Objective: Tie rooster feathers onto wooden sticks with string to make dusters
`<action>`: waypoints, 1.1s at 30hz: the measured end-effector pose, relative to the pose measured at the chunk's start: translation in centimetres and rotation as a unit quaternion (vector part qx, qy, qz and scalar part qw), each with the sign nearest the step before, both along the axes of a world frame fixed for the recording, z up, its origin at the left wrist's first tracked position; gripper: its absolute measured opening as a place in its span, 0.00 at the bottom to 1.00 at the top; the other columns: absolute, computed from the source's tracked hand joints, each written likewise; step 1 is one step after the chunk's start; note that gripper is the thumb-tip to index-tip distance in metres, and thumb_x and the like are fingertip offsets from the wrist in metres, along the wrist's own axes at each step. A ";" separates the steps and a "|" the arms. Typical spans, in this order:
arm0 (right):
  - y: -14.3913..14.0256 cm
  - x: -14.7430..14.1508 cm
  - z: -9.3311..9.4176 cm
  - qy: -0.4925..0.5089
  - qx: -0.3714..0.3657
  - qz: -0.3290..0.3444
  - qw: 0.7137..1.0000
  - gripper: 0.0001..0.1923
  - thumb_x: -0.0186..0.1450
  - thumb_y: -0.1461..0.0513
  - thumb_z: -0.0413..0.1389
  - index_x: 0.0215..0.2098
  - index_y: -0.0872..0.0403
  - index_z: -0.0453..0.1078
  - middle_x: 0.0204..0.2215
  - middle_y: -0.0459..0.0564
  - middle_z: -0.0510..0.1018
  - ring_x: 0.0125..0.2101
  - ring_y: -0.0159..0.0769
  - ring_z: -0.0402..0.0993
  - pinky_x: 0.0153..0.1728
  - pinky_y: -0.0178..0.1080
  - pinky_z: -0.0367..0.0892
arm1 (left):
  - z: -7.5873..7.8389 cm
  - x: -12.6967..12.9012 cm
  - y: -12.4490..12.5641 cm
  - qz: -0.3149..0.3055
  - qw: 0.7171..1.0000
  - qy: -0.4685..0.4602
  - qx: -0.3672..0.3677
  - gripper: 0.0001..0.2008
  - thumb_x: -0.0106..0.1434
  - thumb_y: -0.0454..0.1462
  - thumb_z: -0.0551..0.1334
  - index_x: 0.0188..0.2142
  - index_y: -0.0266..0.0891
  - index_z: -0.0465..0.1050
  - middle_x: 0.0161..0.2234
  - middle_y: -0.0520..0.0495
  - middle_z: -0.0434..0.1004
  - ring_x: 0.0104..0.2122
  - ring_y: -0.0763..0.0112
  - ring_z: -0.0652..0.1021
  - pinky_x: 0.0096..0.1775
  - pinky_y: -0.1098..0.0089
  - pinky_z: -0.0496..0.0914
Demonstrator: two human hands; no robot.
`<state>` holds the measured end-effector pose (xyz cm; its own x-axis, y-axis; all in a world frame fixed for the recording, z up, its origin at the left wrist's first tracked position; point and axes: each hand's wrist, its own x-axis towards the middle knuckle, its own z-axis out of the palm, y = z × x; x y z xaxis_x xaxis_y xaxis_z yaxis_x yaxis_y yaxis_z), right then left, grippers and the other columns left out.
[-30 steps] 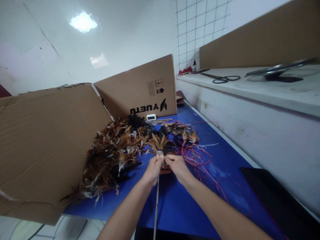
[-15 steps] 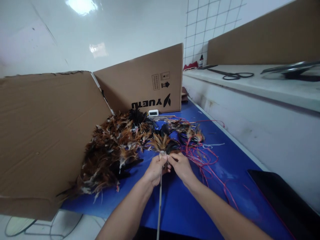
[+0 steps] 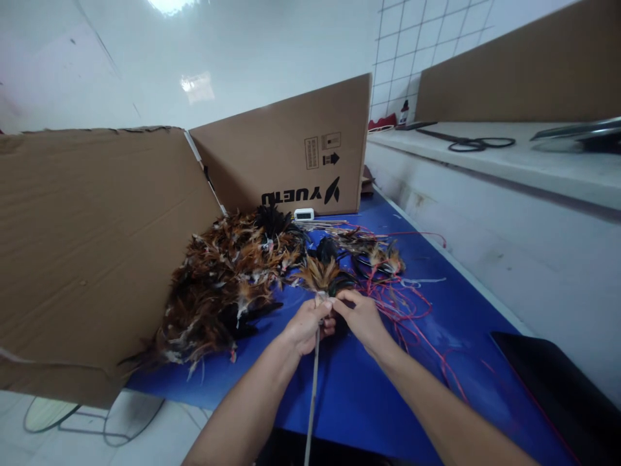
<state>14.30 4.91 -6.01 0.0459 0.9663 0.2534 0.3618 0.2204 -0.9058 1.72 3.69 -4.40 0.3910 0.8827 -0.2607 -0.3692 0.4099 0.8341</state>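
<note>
**Left hand (image 3: 305,323) and right hand (image 3: 363,318) meet below a fan-shaped tuft of tan and black feathers (image 3: 319,275)**

The tuft stands just below the centre of the frame, feathers splayed upward above a whitish binding (image 3: 321,296) at its base. From where I stand, the left hand is curled closed around the spot just under that binding. A thin, pale, straight stick (image 3: 313,395) runs down from the same hand to the bottom edge; its upper end is hidden in the grip. The right hand has thumb and forefinger pinched together beside the left thumb, though whatever lies between them is too small to make out.

Left of the hands spreads a big, shaggy heap of brown and black feathers (image 3: 218,285). Right of them, tangled pink string (image 3: 412,310) trails over the smooth blue tabletop (image 3: 359,401). Beyond the tuft lie thin pale sticks (image 3: 327,224), near a small white box-shaped device with a dark display (image 3: 304,214). Brown cardboard panels (image 3: 276,145) wall off the back and left. At lower right lies a flat black slab (image 3: 557,382); at upper right, dark-handled scissors (image 3: 478,144) rest on a white ledge (image 3: 538,162).
</note>
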 end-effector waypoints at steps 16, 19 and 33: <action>1.6 3.5 -0.3 -0.210 0.065 0.068 0.973 0.08 0.57 0.63 0.52 0.31 0.53 0.73 0.30 0.49 0.76 0.33 0.37 0.71 0.36 0.40 0.64 | 2.6 -4.7 1.7 0.087 0.983 -0.161 0.037 0.14 0.54 0.33 0.64 0.26 0.36 0.56 0.23 0.54 0.57 0.19 0.86 0.60 0.20 0.82 0.52; 1.3 2.7 -0.7 -0.269 0.098 0.074 0.955 0.08 0.58 0.64 0.51 0.32 0.53 0.72 0.31 0.50 0.76 0.35 0.39 0.70 0.39 0.42 0.63 | 2.8 -5.3 1.8 0.091 0.980 -0.174 0.035 0.13 0.53 0.32 0.64 0.26 0.36 0.56 0.23 0.53 0.58 0.19 0.86 0.60 0.19 0.83 0.50; -1.4 -3.8 5.7 -0.229 0.261 0.160 0.924 0.09 0.63 0.64 0.49 0.37 0.51 0.71 0.34 0.49 0.75 0.38 0.37 0.69 0.41 0.41 0.65 | -0.2 -1.6 1.6 0.101 0.991 -0.080 -0.014 0.10 0.49 0.35 0.64 0.23 0.35 0.61 0.18 0.53 0.59 0.17 0.82 0.61 0.18 0.79 0.50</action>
